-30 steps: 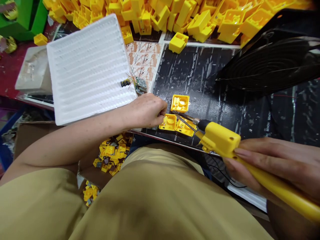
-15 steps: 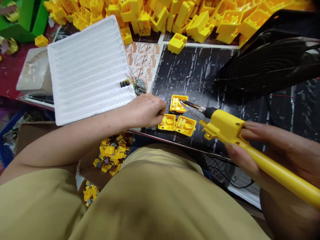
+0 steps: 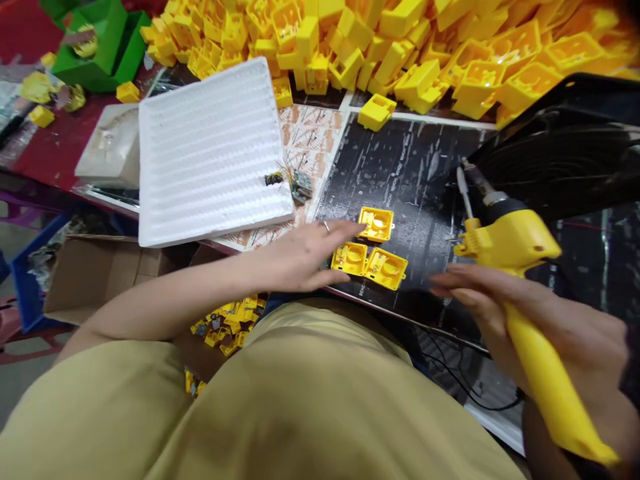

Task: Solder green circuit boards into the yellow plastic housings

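Note:
My left hand [image 3: 300, 260] lies open and flat on the bench, its fingertips next to a yellow plastic housing [image 3: 376, 224]. Two more open yellow housings [image 3: 349, 259] [image 3: 386, 269] sit side by side just below that one, close to my palm. My right hand [image 3: 493, 300] grips a yellow-handled tool [image 3: 510, 243] with a black collar and slim metal tip. Its tip points up and away, well clear of the housings. A small circuit board with fine wires [image 3: 300, 187] lies at the edge of a white foam tray [image 3: 210, 150].
A large heap of yellow housings [image 3: 350, 53] rises beyond the black bench mat [image 3: 405, 167]. A black round fan guard [image 3: 565, 143] stands at the right. Loose yellow parts [image 3: 225, 327] lie in a cardboard box below the bench edge. A green bin [image 3: 95, 47] stands far left.
The tool has swung up and right, away from the housings, its tip now pointing upward. My left hand has opened and spread its fingers. The whole view has tilted, showing more of the heap.

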`<control>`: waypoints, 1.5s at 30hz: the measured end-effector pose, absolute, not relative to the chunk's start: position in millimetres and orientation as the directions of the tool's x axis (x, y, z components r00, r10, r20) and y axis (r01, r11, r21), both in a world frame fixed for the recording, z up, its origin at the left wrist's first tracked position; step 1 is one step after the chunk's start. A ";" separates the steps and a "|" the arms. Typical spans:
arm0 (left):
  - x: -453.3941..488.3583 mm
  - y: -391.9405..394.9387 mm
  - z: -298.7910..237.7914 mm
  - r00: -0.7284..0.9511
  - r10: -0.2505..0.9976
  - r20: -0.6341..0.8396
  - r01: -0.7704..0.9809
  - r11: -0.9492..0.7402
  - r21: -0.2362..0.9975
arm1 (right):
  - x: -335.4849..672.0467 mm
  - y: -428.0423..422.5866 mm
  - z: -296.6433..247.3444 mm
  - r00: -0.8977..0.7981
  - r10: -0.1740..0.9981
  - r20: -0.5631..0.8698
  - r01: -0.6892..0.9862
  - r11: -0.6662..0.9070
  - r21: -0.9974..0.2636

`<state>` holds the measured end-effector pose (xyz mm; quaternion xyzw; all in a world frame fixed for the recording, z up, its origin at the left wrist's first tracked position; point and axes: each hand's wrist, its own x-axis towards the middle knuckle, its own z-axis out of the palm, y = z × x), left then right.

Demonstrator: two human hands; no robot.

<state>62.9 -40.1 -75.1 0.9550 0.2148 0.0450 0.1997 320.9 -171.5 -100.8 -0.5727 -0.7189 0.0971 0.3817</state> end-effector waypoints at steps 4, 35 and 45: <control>34.2 -46.8 -58.9 0.895 0.445 0.027 0.381 -0.795 0.471 | 314.0 -156.0 -120.6 -0.211 0.846 0.491 0.729 0.470 -0.497; 21.8 110.8 -19.8 0.517 0.845 0.135 0.265 -0.308 0.914 | 290.5 -138.3 -134.2 -0.116 0.869 0.482 0.676 0.425 -0.603; 74.9 46.3 -16.4 0.875 0.477 -0.086 0.374 -0.552 0.745 | 280.2 -138.9 -116.1 0.023 0.879 0.476 0.594 0.371 -0.714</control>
